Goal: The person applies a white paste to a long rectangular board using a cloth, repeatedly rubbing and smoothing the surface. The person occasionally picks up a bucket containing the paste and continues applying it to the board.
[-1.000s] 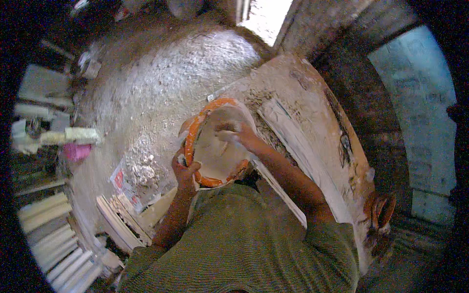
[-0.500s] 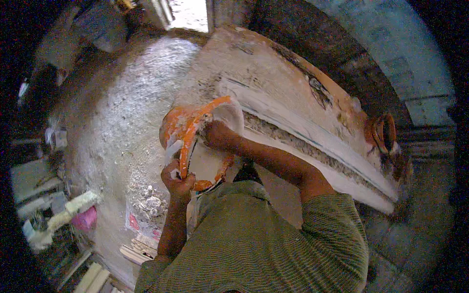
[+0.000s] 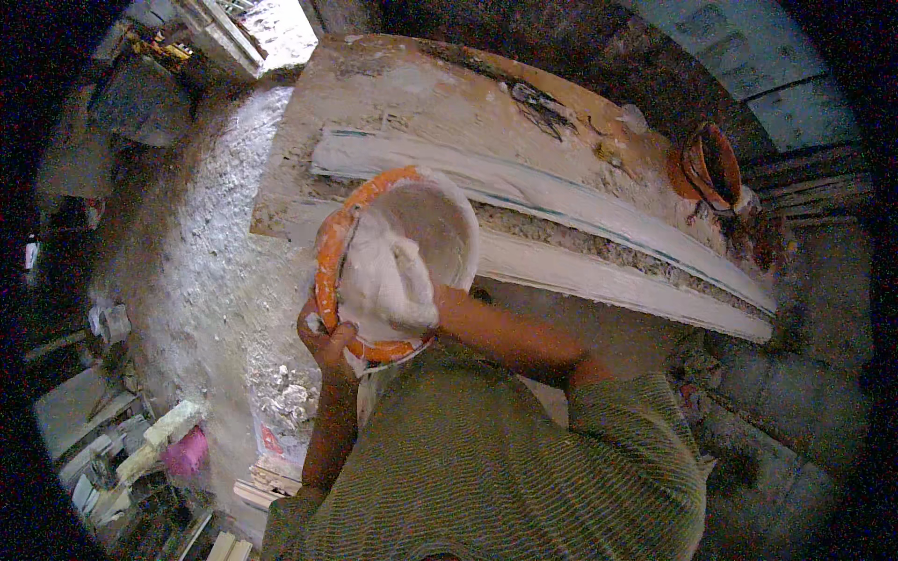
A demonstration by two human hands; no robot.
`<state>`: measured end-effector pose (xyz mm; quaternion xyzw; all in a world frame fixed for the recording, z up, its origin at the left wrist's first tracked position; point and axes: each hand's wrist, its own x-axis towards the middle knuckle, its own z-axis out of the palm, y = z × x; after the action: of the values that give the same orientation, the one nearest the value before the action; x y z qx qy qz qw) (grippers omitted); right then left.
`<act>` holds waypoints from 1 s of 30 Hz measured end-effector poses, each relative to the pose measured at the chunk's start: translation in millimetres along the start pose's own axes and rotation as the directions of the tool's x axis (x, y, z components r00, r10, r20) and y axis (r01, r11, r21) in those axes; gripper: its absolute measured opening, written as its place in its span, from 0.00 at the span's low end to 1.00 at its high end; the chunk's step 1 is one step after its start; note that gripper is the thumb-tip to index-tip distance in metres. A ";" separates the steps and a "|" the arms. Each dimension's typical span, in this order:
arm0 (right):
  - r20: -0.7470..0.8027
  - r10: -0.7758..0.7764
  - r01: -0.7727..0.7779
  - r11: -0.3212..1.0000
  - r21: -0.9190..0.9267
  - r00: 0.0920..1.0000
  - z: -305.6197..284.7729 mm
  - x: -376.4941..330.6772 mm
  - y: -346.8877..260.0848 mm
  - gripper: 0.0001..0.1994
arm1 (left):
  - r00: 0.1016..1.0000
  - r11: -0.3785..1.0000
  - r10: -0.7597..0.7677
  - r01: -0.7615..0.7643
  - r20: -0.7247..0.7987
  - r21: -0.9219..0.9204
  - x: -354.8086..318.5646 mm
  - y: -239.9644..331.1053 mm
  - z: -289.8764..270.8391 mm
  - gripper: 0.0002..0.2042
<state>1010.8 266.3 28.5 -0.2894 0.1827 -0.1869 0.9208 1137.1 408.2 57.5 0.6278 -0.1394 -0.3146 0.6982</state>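
An orange bucket (image 3: 329, 262), its rim smeared with white, is tilted in front of my body with its mouth facing up. My left hand (image 3: 327, 341) is closed on the near-left part of the rim. Wet white plaster (image 3: 369, 280) lies thick inside, and the inner wall at the far right is thinly coated. My right hand (image 3: 419, 304) reaches in over the near-right side. White paste covers it past the wrist, so its fingers cannot be made out from the plaster around them.
Long white plaster mouldings (image 3: 561, 196) lie on a worn board (image 3: 449, 89) beyond the bucket. Another orange bucket (image 3: 716, 168) rests on its side at the far right. Plaster lumps (image 3: 281, 393) and a pink object (image 3: 185, 451) are at the left, with wood strips (image 3: 267, 481) nearby.
The bucket has turned, so its mouth and plaster now show more fully. My right hand has moved from the far rim down into the plaster. My left hand keeps holding the rim.
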 end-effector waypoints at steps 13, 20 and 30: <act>-0.006 -0.121 0.117 0.939 0.324 0.993 -152.2 -303.1 -160.4 0.22 | 0.924 0.923 0.381 -0.381 -0.010 -0.060 -96.1 -65.2 32.1 0.13; -0.409 -0.031 0.062 0.996 0.064 0.912 -313.3 -383.0 -127.5 0.23 | 0.930 0.930 0.327 -0.284 -0.170 0.234 -134.4 -56.0 -59.1 0.19; -0.562 -0.322 -0.360 0.511 -0.781 0.762 -471.0 -161.3 -3.1 0.21 | 0.772 0.971 0.239 -0.193 -0.589 0.141 -169.8 -62.4 -165.6 0.27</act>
<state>661.3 117.6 -293.4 -0.6196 0.5591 -0.1478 0.5308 1088.6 642.3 2.7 0.6996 0.0070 -0.0114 0.7144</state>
